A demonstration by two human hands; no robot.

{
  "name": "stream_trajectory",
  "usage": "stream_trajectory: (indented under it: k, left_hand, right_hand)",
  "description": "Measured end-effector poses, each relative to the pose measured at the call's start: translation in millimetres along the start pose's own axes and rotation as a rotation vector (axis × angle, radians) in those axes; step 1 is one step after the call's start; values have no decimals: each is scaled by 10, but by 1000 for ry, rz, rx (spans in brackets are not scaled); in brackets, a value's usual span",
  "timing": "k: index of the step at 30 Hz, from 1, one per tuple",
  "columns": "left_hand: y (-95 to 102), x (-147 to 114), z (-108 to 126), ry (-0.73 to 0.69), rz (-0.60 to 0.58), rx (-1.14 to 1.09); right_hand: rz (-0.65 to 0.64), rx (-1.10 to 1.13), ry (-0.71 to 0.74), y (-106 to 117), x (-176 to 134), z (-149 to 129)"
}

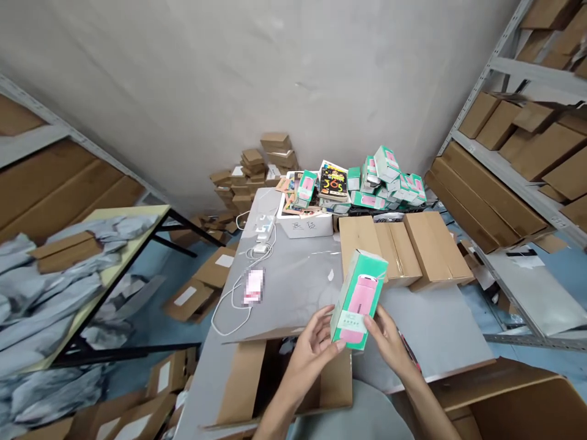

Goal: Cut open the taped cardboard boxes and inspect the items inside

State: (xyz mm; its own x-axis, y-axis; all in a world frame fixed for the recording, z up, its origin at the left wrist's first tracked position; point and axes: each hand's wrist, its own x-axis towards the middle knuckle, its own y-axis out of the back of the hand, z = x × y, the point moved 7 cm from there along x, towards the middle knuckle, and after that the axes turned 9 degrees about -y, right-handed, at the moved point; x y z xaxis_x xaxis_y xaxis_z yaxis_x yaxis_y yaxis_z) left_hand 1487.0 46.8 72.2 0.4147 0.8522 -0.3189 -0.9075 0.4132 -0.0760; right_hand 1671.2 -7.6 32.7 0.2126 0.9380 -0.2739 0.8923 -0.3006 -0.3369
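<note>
A green and white product box (360, 299) with a pink bottle-like item printed on its front is held upright, slightly tilted, above the table. My left hand (316, 342) grips its lower left side, the thumb near the bottom edge. On the right side, my right hand (387, 336) holds it with the thumb pressed on the front. Beneath my left arm is an open cardboard box (245, 379), its inside mostly dark. Behind the held box stand closed cardboard boxes (433, 247). A red and black tool (410, 354) lies partly hidden by my right wrist.
More green boxes (387, 165) are piled at the table's back, beside a white bin (305, 227) of books. A phone-like device (254, 286) and white cables lie on the left. Shelves (527, 140) stand right; grey parcels (50, 293) cover a left table. An open carton (518, 403) sits lower right.
</note>
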Motion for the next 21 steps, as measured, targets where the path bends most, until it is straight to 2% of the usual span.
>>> stream_trajectory:
  k: [5, 9, 13, 17, 21]
  left_hand:
    - [32, 199, -55, -11, 129, 18]
    - [76, 402, -114, -26, 158, 42]
    - [101, 695, -162, -19, 158, 89]
    - [63, 1173, -49, -84, 110, 144]
    - [19, 1896, 287, -226, 97, 148]
  right_hand:
    - [-102, 47, -50, -170, 248, 151]
    - [-144, 149, -31, -259, 416, 224]
    - [-114, 199, -20, -215, 643, 188]
    - [-74, 215, 19, -81, 1039, 22]
    - [-59, 244, 96, -4, 1737, -268]
